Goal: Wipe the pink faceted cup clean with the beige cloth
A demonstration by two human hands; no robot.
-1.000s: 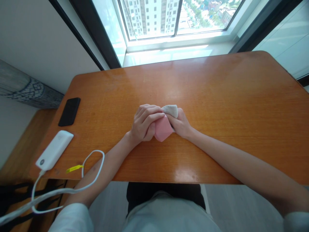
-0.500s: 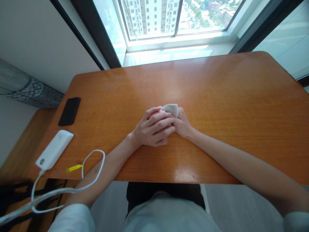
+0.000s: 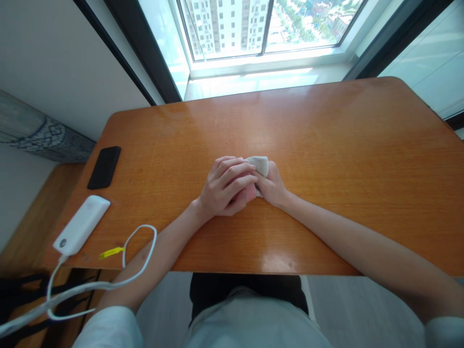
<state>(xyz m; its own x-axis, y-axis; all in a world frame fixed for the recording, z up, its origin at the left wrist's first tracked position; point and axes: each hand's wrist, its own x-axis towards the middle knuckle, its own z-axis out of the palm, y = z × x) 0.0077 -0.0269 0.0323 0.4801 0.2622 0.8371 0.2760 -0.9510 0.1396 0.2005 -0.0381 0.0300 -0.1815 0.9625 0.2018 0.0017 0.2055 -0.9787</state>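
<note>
My left hand (image 3: 226, 186) lies palm down with its fingers curled over a soft pink thing (image 3: 251, 192), of which only a small part shows below the fingers. Against it, my right hand (image 3: 272, 184) is closed on a light grey cloth (image 3: 259, 166), whose end sticks out above the thumb. A bit of pale and dark material peeks out below the right thumb. Whether the pink and grey parts are one piece is hidden by the fingers. Both hands are together over the middle of the wooden table (image 3: 344, 169).
A black phone (image 3: 104, 167) lies at the table's left edge. Nearer to me is a white power bank (image 3: 81, 225) with a white cable (image 3: 78, 290) that loops across my left forearm. The cable carries a yellow tag (image 3: 111, 253). A window (image 3: 264, 29) is beyond the table.
My left hand has shifted slightly up and its fingers have slid back, showing more of the pink thing. The right hand keeps its hold on the cloth, almost unmoved.
</note>
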